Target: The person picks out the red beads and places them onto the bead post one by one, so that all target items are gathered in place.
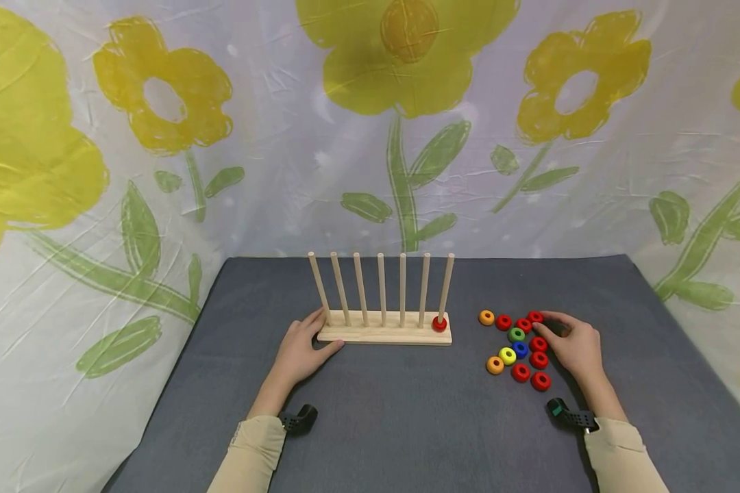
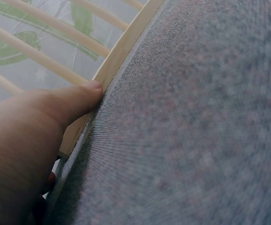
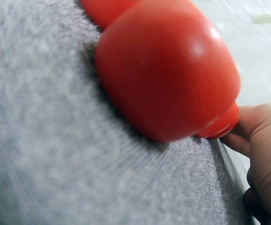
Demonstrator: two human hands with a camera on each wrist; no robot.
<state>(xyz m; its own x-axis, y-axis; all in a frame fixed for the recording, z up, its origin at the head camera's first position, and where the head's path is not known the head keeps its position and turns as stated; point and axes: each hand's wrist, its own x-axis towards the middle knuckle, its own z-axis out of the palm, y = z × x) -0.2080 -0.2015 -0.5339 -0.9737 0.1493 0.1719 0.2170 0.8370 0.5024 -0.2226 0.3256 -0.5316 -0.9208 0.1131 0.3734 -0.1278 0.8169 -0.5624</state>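
Note:
A wooden peg rack (image 1: 370, 335) with several upright pegs stands on the table, one red ring (image 1: 439, 324) low on its rightmost peg. My left hand (image 1: 299, 349) grips the rack's left end, its thumb (image 2: 86, 96) along the front edge in the left wrist view. At the far right of a group of loose rings, my right hand (image 1: 575, 344) pinches a red bead ring (image 1: 534, 317) between thumb and index finger. That same ring (image 3: 222, 124) shows at the fingertips in the right wrist view, partly behind a nearer red ring (image 3: 168, 70).
Around the right hand lie more red rings (image 1: 540, 381), a green ring (image 1: 516, 334), a blue ring (image 1: 520, 350), a yellow ring (image 1: 508, 356) and orange rings (image 1: 495, 365). A dark grey cloth (image 1: 407, 418) covers the table, and a flowered curtain (image 1: 271, 137) hangs behind.

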